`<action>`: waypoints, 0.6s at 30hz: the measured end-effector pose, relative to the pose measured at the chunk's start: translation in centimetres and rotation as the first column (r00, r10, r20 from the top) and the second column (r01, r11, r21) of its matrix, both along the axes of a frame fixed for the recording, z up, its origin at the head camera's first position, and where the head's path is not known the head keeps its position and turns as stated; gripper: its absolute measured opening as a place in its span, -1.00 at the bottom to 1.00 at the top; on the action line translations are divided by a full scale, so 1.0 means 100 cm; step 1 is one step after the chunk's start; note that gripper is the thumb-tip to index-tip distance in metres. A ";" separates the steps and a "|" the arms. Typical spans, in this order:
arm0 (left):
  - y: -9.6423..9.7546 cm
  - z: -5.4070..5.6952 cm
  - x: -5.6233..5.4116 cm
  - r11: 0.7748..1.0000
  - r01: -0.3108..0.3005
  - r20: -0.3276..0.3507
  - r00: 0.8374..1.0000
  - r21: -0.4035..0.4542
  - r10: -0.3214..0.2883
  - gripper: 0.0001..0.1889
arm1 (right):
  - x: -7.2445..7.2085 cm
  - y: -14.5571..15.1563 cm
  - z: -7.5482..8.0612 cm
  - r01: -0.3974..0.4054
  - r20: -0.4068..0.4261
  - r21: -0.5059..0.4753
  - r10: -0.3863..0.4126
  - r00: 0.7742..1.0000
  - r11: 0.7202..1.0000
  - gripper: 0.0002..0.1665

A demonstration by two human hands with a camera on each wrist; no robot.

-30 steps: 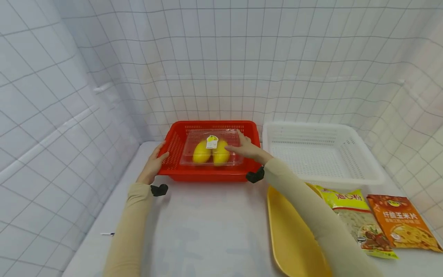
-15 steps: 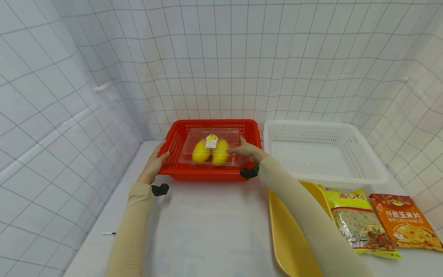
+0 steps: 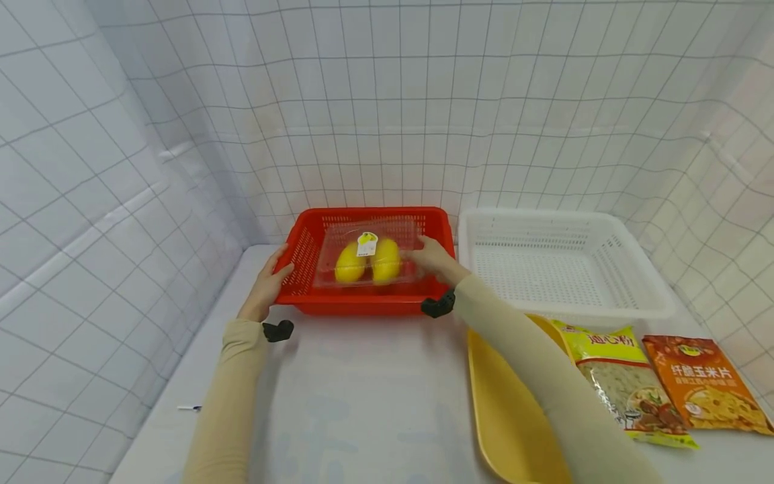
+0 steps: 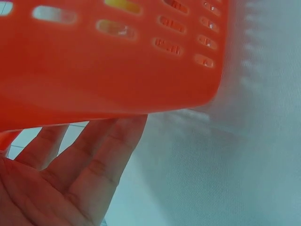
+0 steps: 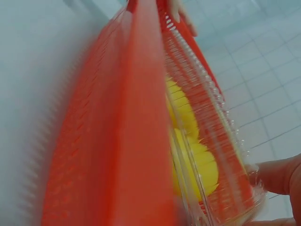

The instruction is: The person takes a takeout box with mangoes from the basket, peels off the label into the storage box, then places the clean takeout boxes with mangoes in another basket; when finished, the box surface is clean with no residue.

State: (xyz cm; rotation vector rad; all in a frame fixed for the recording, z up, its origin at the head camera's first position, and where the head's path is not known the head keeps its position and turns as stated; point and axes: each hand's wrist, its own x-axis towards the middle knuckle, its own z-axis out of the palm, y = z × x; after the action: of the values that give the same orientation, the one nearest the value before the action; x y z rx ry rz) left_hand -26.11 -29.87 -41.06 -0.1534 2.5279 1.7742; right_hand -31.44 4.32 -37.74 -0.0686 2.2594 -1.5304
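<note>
In the head view, my left hand (image 3: 261,288) holds the left rim of a red plastic basket (image 3: 357,308). Its thumb lies over the rim, and its fingers (image 4: 96,162) run along the outer wall in the left wrist view. A clear plastic box (image 3: 329,252) with a label on its lid sits within the basket's walls, slightly tilted. Two yellow, mango-like fruits (image 3: 385,261) show through it. At the box's right end, my right hand (image 3: 437,259) pinches it between thumb and fingers; the right wrist view has the thumb and a finger at that end.
To the right of the red basket stands a white plastic basket (image 3: 653,296). A yellow tray (image 3: 502,410) lies in front of it, partly under the right sleeve. Two food bags, one yellow (image 3: 629,376) and one orange (image 3: 704,386), lie farther right. Gridded sheeting (image 3: 375,101) rises behind.
My right hand has shifted from the box's top right corner to its right end. The box has turned and tilted slightly within the basket. My left hand stays at the rim.
</note>
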 end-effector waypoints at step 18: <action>-0.002 -0.002 -0.003 1.000 0.018 -0.006 1.000 -0.019 -0.018 -0.35 | 0.019 0.057 0.058 0.065 -0.135 -0.077 -0.075 0.988 0.995 -0.15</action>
State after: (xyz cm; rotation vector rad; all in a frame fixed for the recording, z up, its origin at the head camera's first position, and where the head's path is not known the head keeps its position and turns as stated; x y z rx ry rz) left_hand -26.45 -30.11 -41.26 -0.1253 2.5427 1.7473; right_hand -29.51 10.02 -31.97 -0.1206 2.3343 -1.6922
